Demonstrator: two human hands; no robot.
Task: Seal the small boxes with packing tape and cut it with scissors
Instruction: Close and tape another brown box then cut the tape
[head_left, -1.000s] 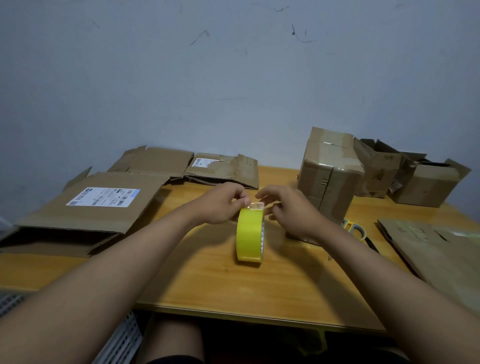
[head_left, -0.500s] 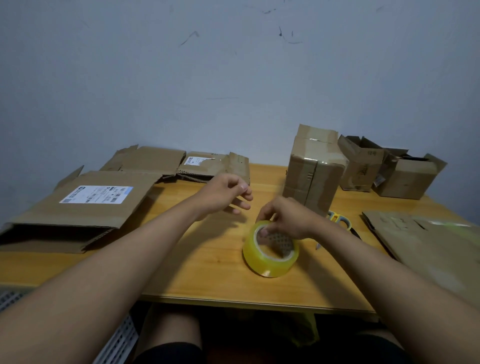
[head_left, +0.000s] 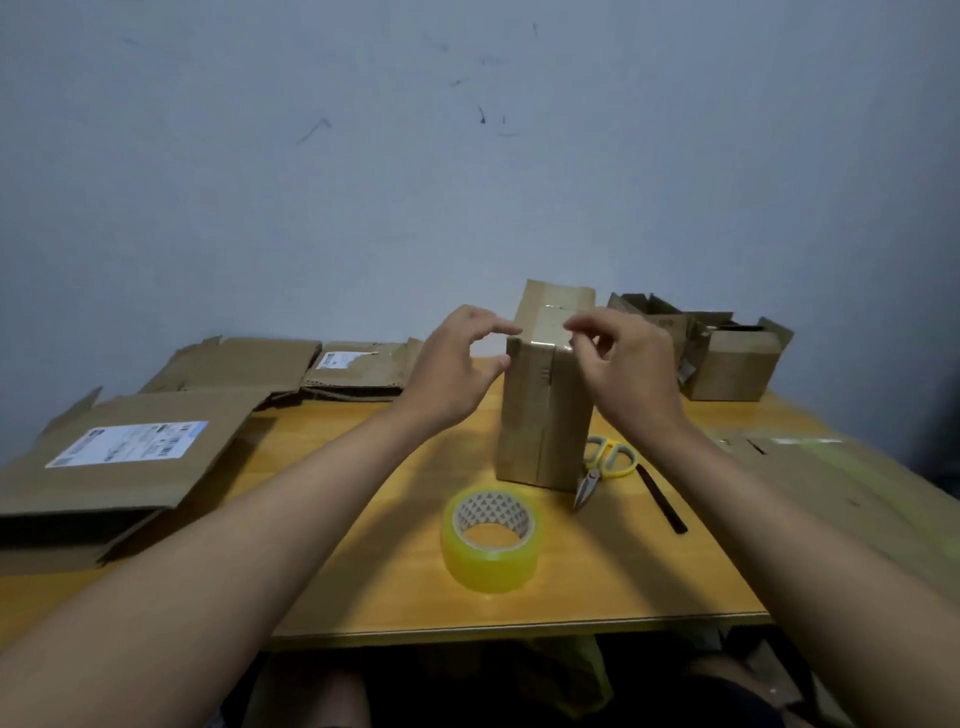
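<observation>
A tall small cardboard box (head_left: 540, 415) stands upright mid-table with one flap raised at the back. My left hand (head_left: 457, 364) hovers just left of its top edge, fingers apart and empty. Just right of the top is my right hand (head_left: 623, 364), fingers curled and pinched near the box's top corner; nothing shows in them. A yellow roll of packing tape (head_left: 491, 540) lies flat on the table in front of the box. Yellow-handled scissors (head_left: 602, 467) rest beside the box's right base.
Flattened cardboard sheets with labels (head_left: 119, 457) cover the table's left side and back (head_left: 358, 369). Open small boxes (head_left: 732, 358) sit at the back right. More flat cardboard (head_left: 841, 478) lies at the right. A dark strip (head_left: 662, 499) lies near the scissors. The table's front edge (head_left: 519, 626) is close.
My right hand has laid the tape roll flat and let it go. Both hands have risen to the top of the tall box.
</observation>
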